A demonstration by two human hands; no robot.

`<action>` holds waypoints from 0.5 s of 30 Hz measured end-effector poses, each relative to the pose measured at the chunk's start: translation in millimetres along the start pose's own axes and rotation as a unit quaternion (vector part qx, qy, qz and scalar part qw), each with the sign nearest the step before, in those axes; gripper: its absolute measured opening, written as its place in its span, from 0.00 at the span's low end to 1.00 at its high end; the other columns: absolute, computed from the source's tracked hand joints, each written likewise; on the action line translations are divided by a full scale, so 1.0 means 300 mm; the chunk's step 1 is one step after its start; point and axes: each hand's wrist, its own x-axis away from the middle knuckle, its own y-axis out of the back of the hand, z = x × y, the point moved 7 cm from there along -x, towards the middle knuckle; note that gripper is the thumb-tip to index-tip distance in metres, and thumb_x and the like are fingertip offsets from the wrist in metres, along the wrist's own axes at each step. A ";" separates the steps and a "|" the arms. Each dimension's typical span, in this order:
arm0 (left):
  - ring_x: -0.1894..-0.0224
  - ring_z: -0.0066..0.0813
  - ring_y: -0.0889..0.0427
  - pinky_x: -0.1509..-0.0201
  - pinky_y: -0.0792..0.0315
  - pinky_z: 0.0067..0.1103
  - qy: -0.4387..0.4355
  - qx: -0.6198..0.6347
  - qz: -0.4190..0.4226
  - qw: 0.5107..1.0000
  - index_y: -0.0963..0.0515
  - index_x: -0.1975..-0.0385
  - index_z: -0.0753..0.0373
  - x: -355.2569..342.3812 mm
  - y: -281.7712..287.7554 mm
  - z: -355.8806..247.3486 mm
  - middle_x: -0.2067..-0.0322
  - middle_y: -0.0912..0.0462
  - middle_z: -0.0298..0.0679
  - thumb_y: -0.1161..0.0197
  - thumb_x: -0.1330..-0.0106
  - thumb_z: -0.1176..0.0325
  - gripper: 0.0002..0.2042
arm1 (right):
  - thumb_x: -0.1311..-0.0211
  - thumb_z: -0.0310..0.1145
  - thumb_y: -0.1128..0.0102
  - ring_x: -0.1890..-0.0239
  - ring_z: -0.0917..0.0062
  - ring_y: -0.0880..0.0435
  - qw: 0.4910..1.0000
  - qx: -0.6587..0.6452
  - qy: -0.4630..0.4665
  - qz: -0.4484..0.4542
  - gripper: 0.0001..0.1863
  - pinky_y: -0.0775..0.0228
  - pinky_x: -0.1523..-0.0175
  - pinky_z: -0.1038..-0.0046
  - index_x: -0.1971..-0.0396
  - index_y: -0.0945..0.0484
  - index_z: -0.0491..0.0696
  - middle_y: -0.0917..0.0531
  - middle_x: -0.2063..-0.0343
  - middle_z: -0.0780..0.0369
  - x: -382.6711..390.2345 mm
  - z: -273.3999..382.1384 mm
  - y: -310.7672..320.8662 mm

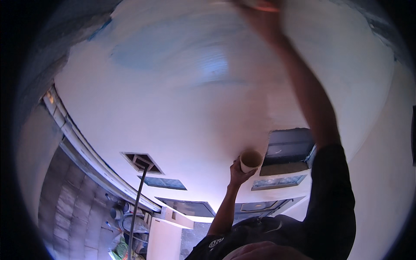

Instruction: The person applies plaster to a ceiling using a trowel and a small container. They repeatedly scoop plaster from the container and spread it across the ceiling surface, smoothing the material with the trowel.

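Note:
My left hand (239,174) grips a pale beige cup (250,159) with a round open mouth; the inside looks shadowed and its contents cannot be made out. My right arm is stretched up to the top edge of the view. There my right hand (265,21) is smeared by motion and partly cut off, with a reddish-orange patch near it that I cannot identify. Behind both hands spreads a broad pale plastered surface (173,112), with bluish patches and a bright glossy spot left of the raised arm. The right hand is close to this surface; contact is unclear.
A dark recessed opening (288,149) lies right of the cup. Further left, a small square opening (142,163) meets a long dark pole (138,203). Buckets and hoses (130,221) are heaped on the lower-left floor beside a white ledge (162,238).

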 end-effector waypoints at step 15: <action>0.57 0.43 0.19 0.51 0.26 0.32 0.015 0.017 -0.008 1.000 0.29 0.47 0.62 0.000 0.031 -0.004 0.59 0.18 0.45 0.22 0.61 0.59 0.37 | 0.44 0.29 0.41 0.51 0.63 0.24 0.950 0.156 0.172 0.209 0.11 0.34 0.45 0.62 0.60 0.23 0.44 0.20 0.59 0.55 0.006 0.226 -0.237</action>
